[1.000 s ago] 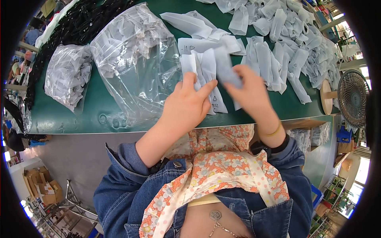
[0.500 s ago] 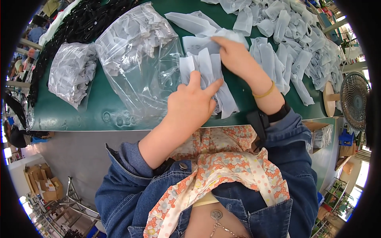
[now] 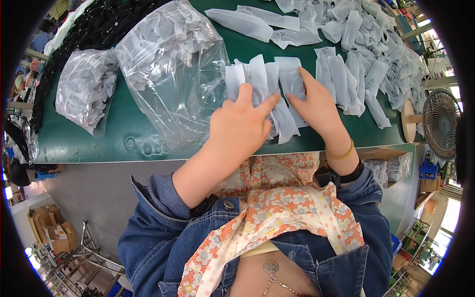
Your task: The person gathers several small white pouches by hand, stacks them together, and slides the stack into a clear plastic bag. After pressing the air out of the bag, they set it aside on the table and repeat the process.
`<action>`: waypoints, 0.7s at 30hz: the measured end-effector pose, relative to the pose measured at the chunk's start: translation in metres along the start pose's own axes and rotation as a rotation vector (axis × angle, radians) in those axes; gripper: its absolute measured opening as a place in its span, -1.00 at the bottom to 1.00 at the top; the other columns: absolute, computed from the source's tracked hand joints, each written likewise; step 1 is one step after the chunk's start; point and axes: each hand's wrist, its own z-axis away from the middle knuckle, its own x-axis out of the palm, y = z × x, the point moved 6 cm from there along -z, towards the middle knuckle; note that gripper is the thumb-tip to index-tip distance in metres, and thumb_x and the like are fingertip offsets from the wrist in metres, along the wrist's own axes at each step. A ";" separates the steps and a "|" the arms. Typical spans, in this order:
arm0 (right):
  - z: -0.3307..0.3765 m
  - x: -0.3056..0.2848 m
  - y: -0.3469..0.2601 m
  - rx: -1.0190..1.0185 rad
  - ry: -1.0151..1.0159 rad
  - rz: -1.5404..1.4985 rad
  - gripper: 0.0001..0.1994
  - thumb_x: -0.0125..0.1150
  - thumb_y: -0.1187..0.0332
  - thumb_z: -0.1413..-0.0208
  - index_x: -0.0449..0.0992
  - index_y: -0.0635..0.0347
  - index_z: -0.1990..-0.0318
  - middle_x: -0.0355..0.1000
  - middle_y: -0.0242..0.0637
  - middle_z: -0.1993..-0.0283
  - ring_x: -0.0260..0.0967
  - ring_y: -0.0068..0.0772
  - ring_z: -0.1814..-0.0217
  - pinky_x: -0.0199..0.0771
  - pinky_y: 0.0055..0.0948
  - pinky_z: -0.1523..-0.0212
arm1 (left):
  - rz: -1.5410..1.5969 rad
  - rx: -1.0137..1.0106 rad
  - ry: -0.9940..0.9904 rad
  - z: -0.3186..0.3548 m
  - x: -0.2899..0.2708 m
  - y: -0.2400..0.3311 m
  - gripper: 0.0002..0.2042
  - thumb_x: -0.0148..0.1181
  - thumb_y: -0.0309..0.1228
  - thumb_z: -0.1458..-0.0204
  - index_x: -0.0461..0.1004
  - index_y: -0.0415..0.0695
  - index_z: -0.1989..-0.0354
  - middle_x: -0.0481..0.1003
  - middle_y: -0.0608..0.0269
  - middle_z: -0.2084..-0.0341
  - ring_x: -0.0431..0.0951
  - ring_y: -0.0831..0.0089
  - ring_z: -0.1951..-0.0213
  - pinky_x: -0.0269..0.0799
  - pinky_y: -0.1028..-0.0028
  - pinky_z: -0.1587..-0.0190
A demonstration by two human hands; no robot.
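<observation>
On the green table [image 3: 94, 151], a big clear bag [image 3: 190, 106]; just beside it, a row of pale packets [image 3: 258, 74] under the left hand [image 3: 237, 123], two fingers spread. Near the row, the right hand [image 3: 320, 107], thumb and forefinger apart over a single packet [image 3: 288, 69]; cannot tell whether pinching. Probably light, soft, slippery; best held flat along the long edges.

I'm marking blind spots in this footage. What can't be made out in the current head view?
In the head view:
- lower part of the row's leftmost packet: hidden by the left hand
- right edge of the next-to-hand packet: partly covered by the right hand
- far end of the black straps: cut off by the upper edge
</observation>
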 end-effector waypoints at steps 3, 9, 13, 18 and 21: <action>0.000 -0.002 -0.011 0.106 -0.116 -0.191 -0.34 0.34 0.28 0.15 0.30 0.33 -0.15 0.36 -0.14 0.39 0.33 -0.24 0.35 0.36 -0.38 0.27 | 0.181 0.005 0.044 0.004 0.000 -0.008 -0.57 0.16 -0.36 0.09 0.43 0.16 -0.05 0.28 0.08 0.23 0.47 0.18 0.52 0.48 0.31 0.45; -0.015 -0.005 -0.003 0.292 -0.282 -0.240 -0.39 0.34 0.30 0.18 0.34 0.34 -0.08 0.29 -0.24 0.44 0.24 -0.43 0.42 0.31 -0.47 0.33 | 0.625 -0.168 0.049 0.013 -0.014 -0.027 -0.70 0.10 -0.45 0.00 0.40 -0.12 0.04 0.27 -0.02 0.19 0.46 0.01 0.47 0.45 0.23 0.32; -0.010 0.003 -0.008 0.211 -0.227 -0.197 -0.47 0.34 0.33 0.18 0.37 0.34 0.00 0.29 -0.26 0.45 0.23 -0.44 0.43 0.31 -0.45 0.36 | 0.668 -0.270 0.023 0.021 -0.010 -0.042 -0.83 0.06 -0.47 -0.04 0.36 -0.25 0.21 0.37 -0.09 0.24 0.48 -0.06 0.43 0.42 0.21 0.32; -0.008 0.004 -0.007 0.189 -0.218 -0.360 -0.50 0.34 0.35 0.16 0.36 0.33 0.02 0.36 -0.19 0.35 0.32 -0.34 0.31 0.36 -0.45 0.23 | 0.816 -0.358 -0.248 0.021 0.000 -0.044 -0.87 0.03 -0.50 -0.05 0.31 -0.31 0.28 0.47 -0.12 0.39 0.52 -0.02 0.37 0.42 0.24 0.30; 0.008 0.006 -0.014 0.210 -0.263 -0.546 -0.45 0.33 0.37 0.15 0.33 0.31 -0.06 0.38 -0.08 0.21 0.36 -0.25 0.16 0.37 -0.46 0.12 | 0.874 -0.360 -0.243 0.020 0.004 -0.041 -0.86 0.02 -0.51 -0.05 0.31 -0.32 0.27 0.51 -0.10 0.44 0.54 0.02 0.36 0.43 0.24 0.30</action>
